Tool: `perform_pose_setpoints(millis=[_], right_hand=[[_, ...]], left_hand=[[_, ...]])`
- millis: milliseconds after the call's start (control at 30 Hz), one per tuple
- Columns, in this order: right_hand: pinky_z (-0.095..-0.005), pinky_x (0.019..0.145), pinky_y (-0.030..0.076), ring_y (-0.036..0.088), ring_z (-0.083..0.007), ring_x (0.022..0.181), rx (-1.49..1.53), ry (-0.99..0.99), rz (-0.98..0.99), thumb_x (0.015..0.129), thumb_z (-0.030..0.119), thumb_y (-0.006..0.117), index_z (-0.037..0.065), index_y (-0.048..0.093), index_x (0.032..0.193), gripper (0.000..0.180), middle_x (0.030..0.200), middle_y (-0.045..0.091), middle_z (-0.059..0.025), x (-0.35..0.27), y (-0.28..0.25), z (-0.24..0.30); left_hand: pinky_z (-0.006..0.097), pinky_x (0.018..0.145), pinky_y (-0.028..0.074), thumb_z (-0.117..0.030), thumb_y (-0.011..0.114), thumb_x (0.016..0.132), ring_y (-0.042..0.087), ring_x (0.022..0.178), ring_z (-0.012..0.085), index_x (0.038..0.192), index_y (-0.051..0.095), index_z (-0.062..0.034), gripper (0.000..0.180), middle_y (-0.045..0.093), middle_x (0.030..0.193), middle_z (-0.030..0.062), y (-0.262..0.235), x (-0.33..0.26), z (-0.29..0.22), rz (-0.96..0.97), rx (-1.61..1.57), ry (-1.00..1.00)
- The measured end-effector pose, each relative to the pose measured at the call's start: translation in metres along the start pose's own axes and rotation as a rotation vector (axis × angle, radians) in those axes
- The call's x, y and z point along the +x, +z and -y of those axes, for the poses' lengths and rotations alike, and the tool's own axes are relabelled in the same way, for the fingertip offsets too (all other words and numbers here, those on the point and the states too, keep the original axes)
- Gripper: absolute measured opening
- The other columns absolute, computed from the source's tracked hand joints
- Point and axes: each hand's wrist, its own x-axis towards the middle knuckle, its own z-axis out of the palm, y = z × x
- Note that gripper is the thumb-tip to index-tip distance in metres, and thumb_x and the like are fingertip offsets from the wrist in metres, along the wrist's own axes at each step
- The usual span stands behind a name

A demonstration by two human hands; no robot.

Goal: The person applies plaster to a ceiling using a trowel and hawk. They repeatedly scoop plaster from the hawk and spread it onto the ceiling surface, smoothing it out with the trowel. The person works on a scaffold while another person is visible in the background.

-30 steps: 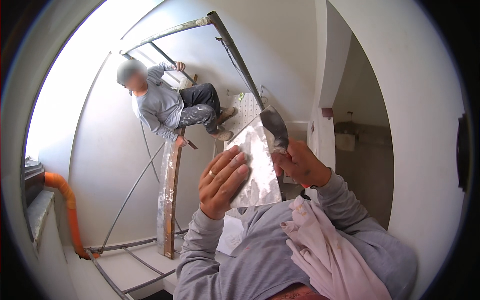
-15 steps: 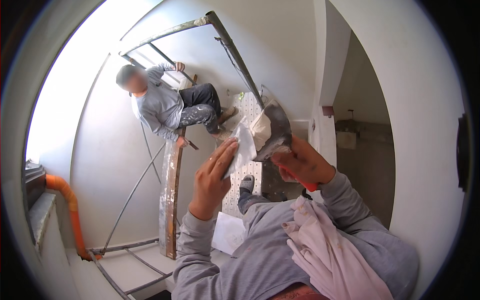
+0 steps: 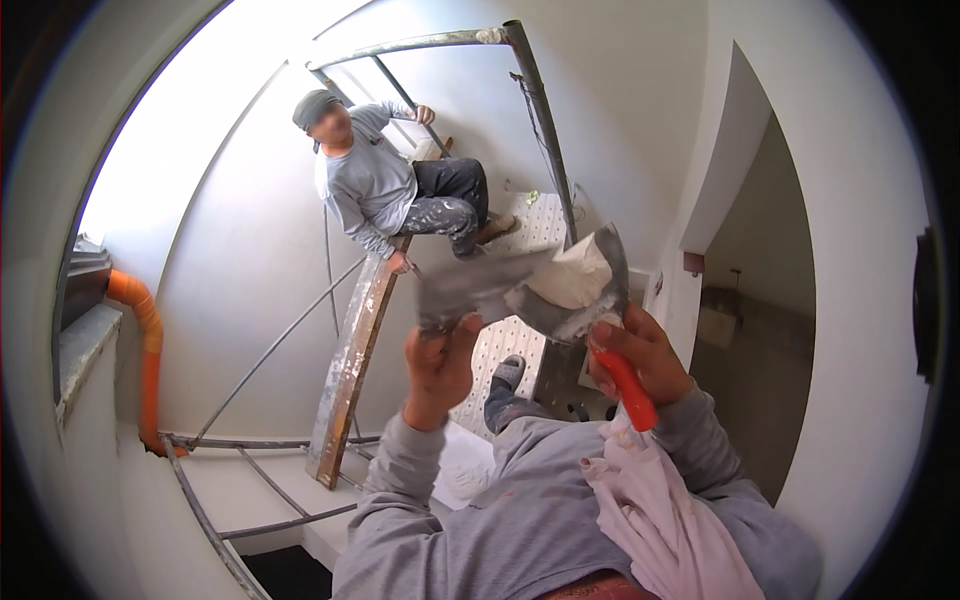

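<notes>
My right hand [image 3: 650, 360] is closed round the red handle of a putty knife [image 3: 626, 385]. A thick lump of white plaster [image 3: 577, 275] lies on its broad dark blade. In my left hand [image 3: 440, 372], thumb and fingers grip the lower edge of a flat grey scraper blade [image 3: 465, 292], smeared by motion. The scraper's right end meets or overlaps the putty knife's blade beside the plaster; I cannot tell if they touch.
A co-worker [image 3: 370, 180] in grey sits on a plaster-spattered plank [image 3: 355, 375] by a metal scaffold frame [image 3: 540, 110]. Below is a perforated platform [image 3: 500, 370] with my foot on it. An orange pipe [image 3: 150, 350] runs down the left wall. A pink cloth [image 3: 650, 500] hangs on my front.
The scraper blade has turned from tilted upright to nearly level, moving left of the putty knife. The red handle now points down toward me. My view has shifted left.
</notes>
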Motion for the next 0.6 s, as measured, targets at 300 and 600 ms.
perform_pose_setpoints(millis=[300, 600], right_hand=[[-0.0289, 0.045, 0.047, 0.062, -0.0147, 0.057, -0.143, -0.21, -0.073, 0.102, 0.026, 0.062, 0.006, 0.054, 0.123, 0.03, 0.076, 0.062, -0.006, 0.002, -0.016, 0.009], [-0.0262, 0.053, 0.045, 0.055, -0.0102, 0.057, -0.571, -0.421, -0.2, 0.106, 0.015, 0.055, 0.001, 0.058, 0.124, 0.023, 0.07, 0.062, -0.004, 0.033, -0.048, 0.0]], left_hand=[[0.035, 0.075, 0.058, -0.006, 0.062, 0.099, 0.07, 0.083, 0.0182, 0.11, 0.066, -0.0021, 0.012, 0.07, 0.093, 0.0038, -0.025, -0.003, 0.049, -0.145, -0.196, -0.35], [0.038, 0.088, 0.059, -0.014, 0.06, 0.098, 0.072, 0.097, 0.025, 0.118, 0.061, 0.0009, 0.025, 0.07, 0.11, 0.0112, 0.038, 0.01, -0.007, -0.337, -1.154, -0.825]])
